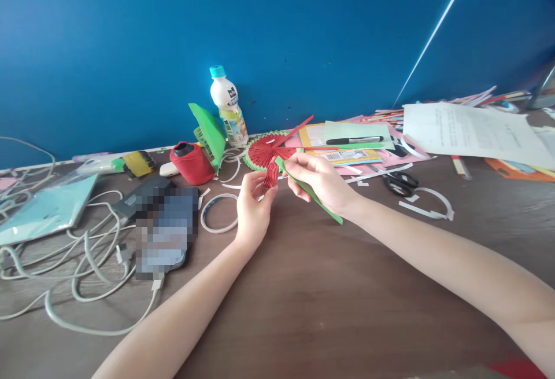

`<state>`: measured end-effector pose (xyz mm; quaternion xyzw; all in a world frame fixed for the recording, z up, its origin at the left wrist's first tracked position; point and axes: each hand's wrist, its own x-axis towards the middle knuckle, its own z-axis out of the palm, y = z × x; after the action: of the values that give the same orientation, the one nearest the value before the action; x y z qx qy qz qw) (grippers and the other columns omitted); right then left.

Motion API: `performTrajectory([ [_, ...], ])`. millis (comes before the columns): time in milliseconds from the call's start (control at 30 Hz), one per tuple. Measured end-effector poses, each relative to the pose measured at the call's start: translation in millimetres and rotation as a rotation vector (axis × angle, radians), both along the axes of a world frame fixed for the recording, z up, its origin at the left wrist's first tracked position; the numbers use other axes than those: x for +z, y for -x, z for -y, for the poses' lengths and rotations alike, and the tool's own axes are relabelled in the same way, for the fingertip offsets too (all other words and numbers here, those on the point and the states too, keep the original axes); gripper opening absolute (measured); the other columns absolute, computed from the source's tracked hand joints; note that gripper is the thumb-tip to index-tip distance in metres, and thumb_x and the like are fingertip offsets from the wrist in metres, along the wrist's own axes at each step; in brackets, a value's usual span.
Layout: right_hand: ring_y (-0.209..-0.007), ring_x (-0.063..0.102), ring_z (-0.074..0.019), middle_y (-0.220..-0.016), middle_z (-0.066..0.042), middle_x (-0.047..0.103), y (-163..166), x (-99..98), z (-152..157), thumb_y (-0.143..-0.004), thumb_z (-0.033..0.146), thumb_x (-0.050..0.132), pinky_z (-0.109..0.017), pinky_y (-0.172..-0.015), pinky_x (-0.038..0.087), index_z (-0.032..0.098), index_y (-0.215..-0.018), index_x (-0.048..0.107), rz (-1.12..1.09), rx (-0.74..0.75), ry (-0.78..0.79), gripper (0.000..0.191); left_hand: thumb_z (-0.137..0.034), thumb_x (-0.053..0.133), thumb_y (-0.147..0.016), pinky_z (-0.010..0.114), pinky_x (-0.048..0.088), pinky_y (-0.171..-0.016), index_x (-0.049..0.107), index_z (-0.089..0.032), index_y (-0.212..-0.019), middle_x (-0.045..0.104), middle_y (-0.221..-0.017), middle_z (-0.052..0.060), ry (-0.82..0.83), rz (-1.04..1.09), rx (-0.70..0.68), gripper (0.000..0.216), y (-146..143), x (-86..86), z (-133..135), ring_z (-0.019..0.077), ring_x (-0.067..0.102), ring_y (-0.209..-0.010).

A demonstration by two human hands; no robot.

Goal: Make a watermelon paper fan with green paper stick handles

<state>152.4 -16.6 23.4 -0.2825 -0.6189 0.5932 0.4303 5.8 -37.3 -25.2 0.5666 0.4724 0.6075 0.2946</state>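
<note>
Between the fingers of my left hand (254,208) is a small piece of pleated red paper (271,173), its folds bunched together. My right hand (318,179) pinches a long green paper strip (323,205). One end of the strip meets the red pleats, and the other slants down toward my right wrist. Whether the two are joined there I cannot tell. Just behind my hands lies a round red pleated paper fan (266,150) with a green zigzag edge.
A bottle (229,107) stands against the blue wall. Left are a roll of tape (219,213), a phone (167,234) and tangled cables (93,257). To the right lie black scissors (399,184), a marker (354,140), paper scraps and a printed sheet (468,133).
</note>
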Motion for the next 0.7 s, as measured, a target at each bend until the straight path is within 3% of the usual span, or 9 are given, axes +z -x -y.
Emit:
performTrajectory([
  [700, -0.048, 0.042, -0.0076, -0.056, 0.005, 0.048, 4.5, -1.1, -0.1, -0.082, 0.042, 0.055, -0.023, -0.046, 0.032, 0.020, -0.073, 0.045, -0.033, -0.005, 0.065, 0.025, -0.016, 0.058, -0.075, 0.031, 0.048, -0.081, 0.055, -0.021, -0.093, 0.061, -0.087, 0.001, -0.020, -0.026, -0.082, 0.018, -4.3, 1.4, 6.4, 0.0141, 0.060, -0.084],
])
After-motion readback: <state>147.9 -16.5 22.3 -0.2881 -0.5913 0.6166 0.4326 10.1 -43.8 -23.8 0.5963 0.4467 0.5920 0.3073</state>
